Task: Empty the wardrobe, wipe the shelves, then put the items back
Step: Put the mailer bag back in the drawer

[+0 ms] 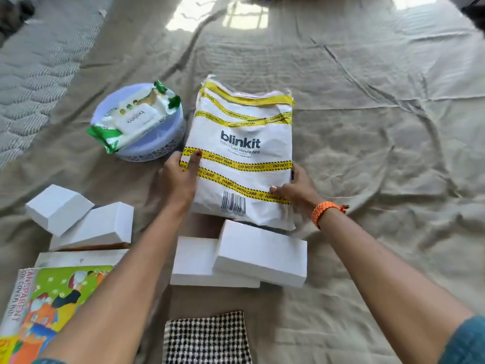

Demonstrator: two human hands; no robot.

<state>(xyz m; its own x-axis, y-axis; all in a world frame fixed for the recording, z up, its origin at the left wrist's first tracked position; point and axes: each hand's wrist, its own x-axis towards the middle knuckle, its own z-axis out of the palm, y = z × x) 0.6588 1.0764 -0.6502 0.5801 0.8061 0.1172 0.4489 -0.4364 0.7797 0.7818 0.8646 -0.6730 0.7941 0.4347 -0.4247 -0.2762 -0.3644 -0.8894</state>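
Observation:
A white delivery bag (244, 143) with yellow tape stripes lies on the beige bedsheet (380, 153) in the middle of the view. My left hand (179, 177) grips its lower left edge, thumb on top of the tape. My right hand (296, 190), with an orange wristband, grips the lower right edge. Two white boxes (252, 258) lie just below the bag, one leaning on the other. A pack of wipes (133, 116) rests on a round lilac tin (157, 143) left of the bag.
Two more white boxes (78, 219) sit at the left, above a flat white box (78, 258) and a colourful book-cover pack (44, 306). A black-and-white checked cloth (207, 340) lies at the bottom centre. A grey quilted blanket (36, 61) covers the far left.

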